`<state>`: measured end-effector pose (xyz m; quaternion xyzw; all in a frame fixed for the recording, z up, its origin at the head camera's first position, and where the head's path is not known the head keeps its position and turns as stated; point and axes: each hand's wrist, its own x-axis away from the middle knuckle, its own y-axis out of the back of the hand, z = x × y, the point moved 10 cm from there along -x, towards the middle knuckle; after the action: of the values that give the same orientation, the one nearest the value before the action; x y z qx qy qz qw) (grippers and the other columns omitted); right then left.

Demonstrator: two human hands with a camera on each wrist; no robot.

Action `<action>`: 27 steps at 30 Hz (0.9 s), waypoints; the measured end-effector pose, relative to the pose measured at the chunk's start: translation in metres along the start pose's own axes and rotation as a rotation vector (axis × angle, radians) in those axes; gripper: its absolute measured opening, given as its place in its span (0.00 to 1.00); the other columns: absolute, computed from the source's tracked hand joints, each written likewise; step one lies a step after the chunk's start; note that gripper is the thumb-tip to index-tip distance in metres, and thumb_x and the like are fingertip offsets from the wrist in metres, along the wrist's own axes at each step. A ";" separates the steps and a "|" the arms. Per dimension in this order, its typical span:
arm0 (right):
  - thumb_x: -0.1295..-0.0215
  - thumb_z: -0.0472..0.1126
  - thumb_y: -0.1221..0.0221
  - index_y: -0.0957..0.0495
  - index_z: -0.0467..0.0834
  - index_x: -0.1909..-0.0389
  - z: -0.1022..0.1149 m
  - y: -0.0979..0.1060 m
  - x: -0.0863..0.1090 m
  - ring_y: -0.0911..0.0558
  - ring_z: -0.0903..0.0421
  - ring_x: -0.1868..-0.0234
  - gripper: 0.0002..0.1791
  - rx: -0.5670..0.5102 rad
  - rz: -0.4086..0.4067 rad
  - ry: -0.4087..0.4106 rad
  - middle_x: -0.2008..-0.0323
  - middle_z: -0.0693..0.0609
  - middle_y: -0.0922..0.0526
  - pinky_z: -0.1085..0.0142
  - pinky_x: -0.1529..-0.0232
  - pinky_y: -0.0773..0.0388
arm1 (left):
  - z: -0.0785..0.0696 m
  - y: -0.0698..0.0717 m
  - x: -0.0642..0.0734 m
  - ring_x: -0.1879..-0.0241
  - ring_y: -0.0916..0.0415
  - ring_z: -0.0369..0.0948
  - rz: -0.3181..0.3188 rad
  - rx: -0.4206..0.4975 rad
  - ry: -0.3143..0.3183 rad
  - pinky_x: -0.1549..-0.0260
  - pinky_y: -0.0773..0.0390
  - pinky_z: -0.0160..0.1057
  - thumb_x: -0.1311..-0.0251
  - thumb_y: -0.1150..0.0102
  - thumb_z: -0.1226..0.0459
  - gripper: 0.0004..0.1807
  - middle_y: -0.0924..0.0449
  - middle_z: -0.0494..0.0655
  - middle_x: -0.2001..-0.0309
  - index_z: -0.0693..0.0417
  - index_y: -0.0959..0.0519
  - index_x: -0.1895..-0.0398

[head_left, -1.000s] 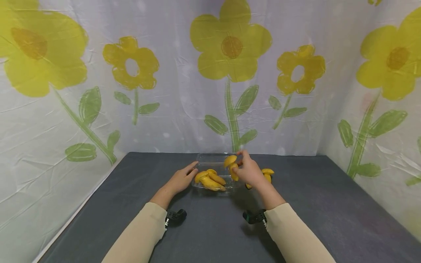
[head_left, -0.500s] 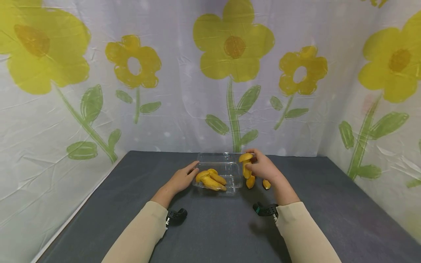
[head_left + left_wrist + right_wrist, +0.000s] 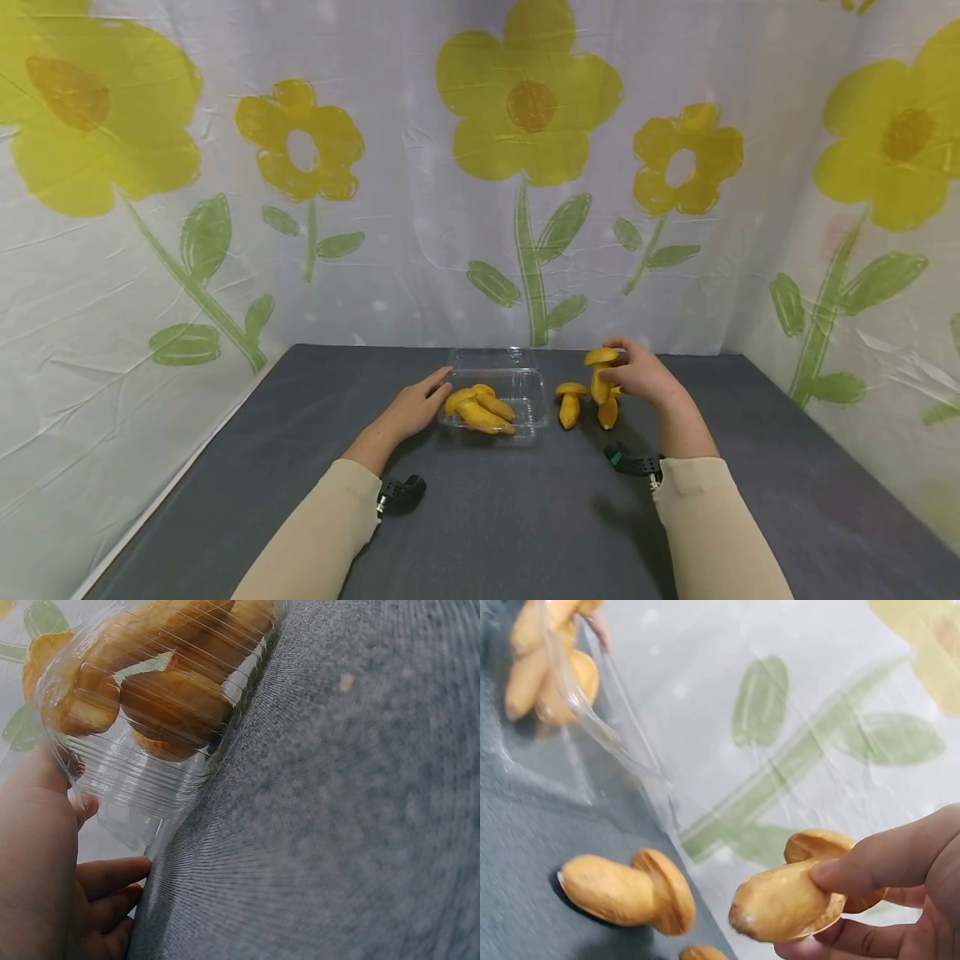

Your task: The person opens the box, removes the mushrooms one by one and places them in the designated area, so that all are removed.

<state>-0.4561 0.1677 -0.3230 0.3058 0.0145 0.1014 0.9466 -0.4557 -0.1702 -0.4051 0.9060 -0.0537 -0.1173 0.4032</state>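
The right hand (image 3: 637, 375) pinches a yellow mushroom (image 3: 600, 371) in its fingers (image 3: 877, 859), held above the desk (image 3: 480, 517) just right of the clear box (image 3: 517, 387), over two mushrooms already lying there (image 3: 568, 404); I judge the step to be moving mushrooms out of the box, and the next move calls for lowering this one beside them. The left hand (image 3: 408, 408) rests with straight fingers against the box's left side, steadying it. How many mushrooms remain inside is hard to count through the ribbed plastic.
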 end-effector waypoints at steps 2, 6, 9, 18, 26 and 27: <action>0.34 0.37 0.43 0.47 0.39 0.30 -0.006 0.005 0.000 0.24 0.43 0.51 0.35 0.017 -0.007 -0.014 0.41 0.33 0.33 0.55 0.57 0.25 | 0.001 0.000 0.000 0.36 0.38 0.50 -0.003 -0.003 0.005 0.41 0.38 0.57 0.31 0.64 0.41 0.30 0.39 0.46 0.32 0.31 0.46 0.27; 0.36 0.38 0.42 0.45 0.37 0.32 -0.020 0.016 0.001 0.23 0.46 0.57 0.34 0.033 -0.037 -0.056 0.45 0.34 0.30 0.57 0.59 0.26 | 0.003 0.000 0.000 0.34 0.40 0.49 0.000 -0.019 0.022 0.40 0.40 0.56 0.34 0.67 0.36 0.32 0.42 0.43 0.31 0.28 0.46 0.28; 0.36 0.37 0.42 0.45 0.36 0.32 -0.032 0.022 0.003 0.23 0.47 0.60 0.34 0.019 -0.061 -0.093 0.47 0.35 0.29 0.54 0.56 0.26 | 0.003 0.000 0.000 0.34 0.40 0.49 0.001 -0.022 0.018 0.40 0.40 0.57 0.36 0.69 0.34 0.34 0.42 0.43 0.30 0.28 0.47 0.28; 0.36 0.33 0.44 0.49 0.32 0.31 -0.064 0.035 0.009 0.25 0.53 0.72 0.36 -0.028 -0.135 -0.211 0.50 0.35 0.29 0.53 0.60 0.26 | 0.003 -0.001 -0.002 0.35 0.39 0.50 0.000 -0.017 0.003 0.41 0.39 0.57 0.36 0.69 0.34 0.34 0.42 0.44 0.30 0.29 0.47 0.27; 0.37 0.31 0.46 0.47 0.30 0.33 -0.088 0.039 0.010 0.28 0.56 0.77 0.33 -0.027 -0.170 -0.306 0.55 0.37 0.29 0.62 0.71 0.28 | 0.003 -0.001 -0.003 0.34 0.41 0.50 0.005 -0.003 0.012 0.40 0.40 0.58 0.29 0.62 0.44 0.28 0.42 0.43 0.30 0.29 0.46 0.28; 0.37 0.31 0.46 0.47 0.30 0.33 -0.091 0.039 0.010 0.27 0.55 0.77 0.33 -0.026 -0.171 -0.318 0.55 0.37 0.29 0.62 0.71 0.29 | 0.003 -0.001 -0.003 0.34 0.41 0.50 0.008 -0.003 0.014 0.40 0.40 0.58 0.29 0.62 0.44 0.28 0.42 0.43 0.30 0.28 0.47 0.28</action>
<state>-0.4616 0.2530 -0.3736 0.3033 -0.1105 -0.0291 0.9460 -0.4590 -0.1713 -0.4077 0.9059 -0.0542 -0.1096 0.4055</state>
